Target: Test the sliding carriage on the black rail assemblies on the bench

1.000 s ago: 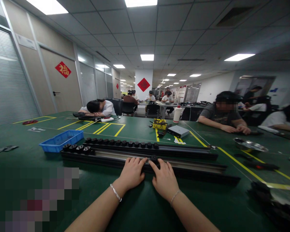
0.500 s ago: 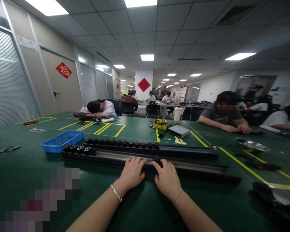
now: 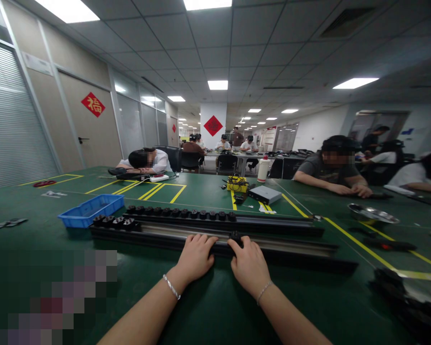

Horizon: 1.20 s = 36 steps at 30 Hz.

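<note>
Slid a little to the right along the near rail (image 3: pixel 298 245) since half a second ago: the small black block (image 3: pixel 234 235), with the right hand (image 3: pixel 249 263) close by it; the left hand (image 3: pixel 197 256) lies about where it was.

Beneath everything spreads the green table (image 3: pixel 215 306), bare between the forearms and marked with yellow tape beyond the rails. On it the near rail is long, straight and black, with a pale, dull-shining channel; its right end reaches past that of the far rail (image 3: pixel 280 223), which runs just behind and carries a row of dark round-topped pieces on its left part. Beside the rails' left ends sits a blue tray (image 3: pixel 77 220).

Both hands rest at the rail's front edge, fingers bent over it and thumbs apart. Whether the left one grips the rail I cannot tell. The right index finger meets or nearly meets the block; whether it is pinched I cannot tell.

Dark and squat, the block stands in the channel between the hands. To its right the channel runs free to the end; to its left it runs clear up to four similar pieces (image 3: pixel 118 222).
</note>
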Tool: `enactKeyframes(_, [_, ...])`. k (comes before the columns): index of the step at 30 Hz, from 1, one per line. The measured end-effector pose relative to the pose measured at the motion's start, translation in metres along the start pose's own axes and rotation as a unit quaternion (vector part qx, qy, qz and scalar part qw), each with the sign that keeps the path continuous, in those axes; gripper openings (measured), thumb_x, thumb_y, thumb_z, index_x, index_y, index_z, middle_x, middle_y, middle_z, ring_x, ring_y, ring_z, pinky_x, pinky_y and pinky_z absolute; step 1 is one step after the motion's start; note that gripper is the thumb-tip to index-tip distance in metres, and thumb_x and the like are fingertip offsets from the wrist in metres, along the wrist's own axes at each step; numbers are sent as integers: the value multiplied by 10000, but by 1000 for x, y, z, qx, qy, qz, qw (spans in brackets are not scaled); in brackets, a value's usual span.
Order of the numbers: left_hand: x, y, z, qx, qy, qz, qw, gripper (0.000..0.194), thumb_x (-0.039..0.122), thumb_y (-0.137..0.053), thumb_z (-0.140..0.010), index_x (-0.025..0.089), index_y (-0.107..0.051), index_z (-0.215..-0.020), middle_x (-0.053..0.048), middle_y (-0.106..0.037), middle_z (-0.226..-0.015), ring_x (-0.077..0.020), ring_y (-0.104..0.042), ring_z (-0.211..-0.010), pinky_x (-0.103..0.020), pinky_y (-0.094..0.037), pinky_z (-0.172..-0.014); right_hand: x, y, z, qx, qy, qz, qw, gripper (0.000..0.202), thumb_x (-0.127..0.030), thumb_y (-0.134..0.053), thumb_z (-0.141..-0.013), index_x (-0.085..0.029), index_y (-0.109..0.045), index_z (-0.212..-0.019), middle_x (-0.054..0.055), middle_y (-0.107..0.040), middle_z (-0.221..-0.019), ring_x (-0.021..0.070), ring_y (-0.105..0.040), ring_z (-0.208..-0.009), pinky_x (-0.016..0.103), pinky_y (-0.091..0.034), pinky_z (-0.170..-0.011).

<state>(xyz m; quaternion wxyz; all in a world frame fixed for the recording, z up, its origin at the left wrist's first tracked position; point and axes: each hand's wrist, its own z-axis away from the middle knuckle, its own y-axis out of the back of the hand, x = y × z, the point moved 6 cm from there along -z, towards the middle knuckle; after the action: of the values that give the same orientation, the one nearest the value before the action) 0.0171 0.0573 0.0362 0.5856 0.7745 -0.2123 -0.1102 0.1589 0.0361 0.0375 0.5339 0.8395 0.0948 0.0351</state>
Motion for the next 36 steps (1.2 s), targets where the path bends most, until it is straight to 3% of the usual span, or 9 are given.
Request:
enactKeyframes(22, [0, 2, 1, 5, 2, 5, 1000, 436, 248, -474, -794, 274, -484, -1229, -42, -578, -1136, -221, -472, -1063, -381, -290, -933, 4, 9, -1, 4, -39, 34, 999, 311, -154, -463, -770, -282, -625, -1003, 87, -518, -931, 217, -512, -868, 340, -308, -845])
enactKeyframes(36, [-1, 0, 0, 18, -7, 9, 1000, 421, 247, -486, -789, 274, -487, -1210, -28, -585, -1104, -211, -480, -1046, -370, -287, -923, 16, 7, 1, -11, -58, 50, 997, 426, -154, -465, -772, -312, -593, -1148, 93, -522, -975, 218, -520, -880, 344, -302, -848])
